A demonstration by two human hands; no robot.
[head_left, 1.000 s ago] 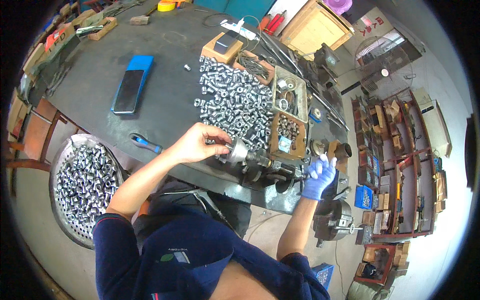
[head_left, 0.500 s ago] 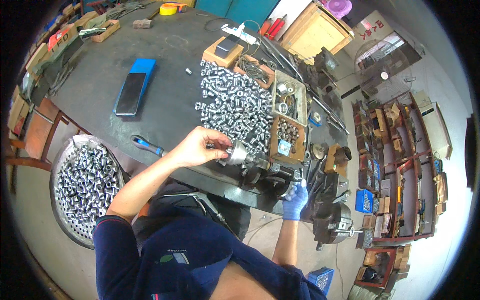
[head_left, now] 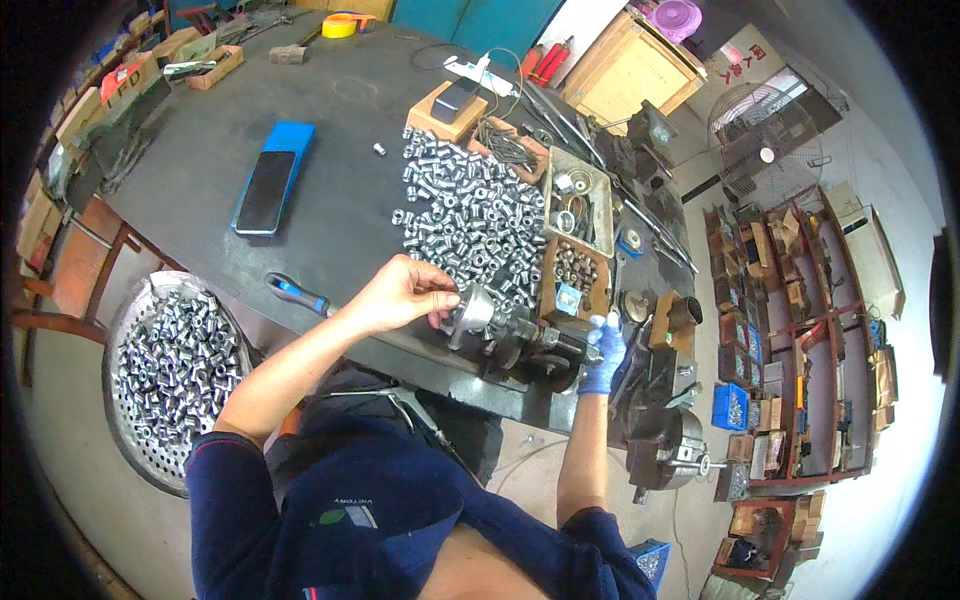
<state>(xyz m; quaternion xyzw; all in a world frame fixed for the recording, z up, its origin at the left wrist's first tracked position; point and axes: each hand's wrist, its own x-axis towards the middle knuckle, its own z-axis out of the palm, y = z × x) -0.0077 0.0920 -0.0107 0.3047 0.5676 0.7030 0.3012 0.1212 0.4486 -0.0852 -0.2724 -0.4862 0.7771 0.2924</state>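
Note:
My bare left hand (head_left: 412, 294) is at the left end of a small spindle machine, its thumb and fingers pinched together against the face of the round metal chuck (head_left: 474, 308). What sits between the fingertips is too small and covered to make out. My right hand (head_left: 604, 358), in a pale blue glove, is at the machine's right end beside a dark handwheel (head_left: 565, 374). Its fingers point up, away from me, and look stretched out. Behind the chuck spreads a big heap of shiny metal fittings (head_left: 470, 215) on the dark workbench (head_left: 340, 190).
A perforated metal basin (head_left: 125, 415) of fittings stands at lower left. On the bench are a phone (head_left: 265, 195) on a blue case, a blue-black handled tool (head_left: 297, 293), a parts box (head_left: 600, 300) and a plastic tray (head_left: 605, 225). A vise-like machine (head_left: 668, 447) stands right.
My right hand has moved up and away from me along the handwheel, its fingers now pointing upward. My left hand stays at the chuck, with its fingers shifted slightly.

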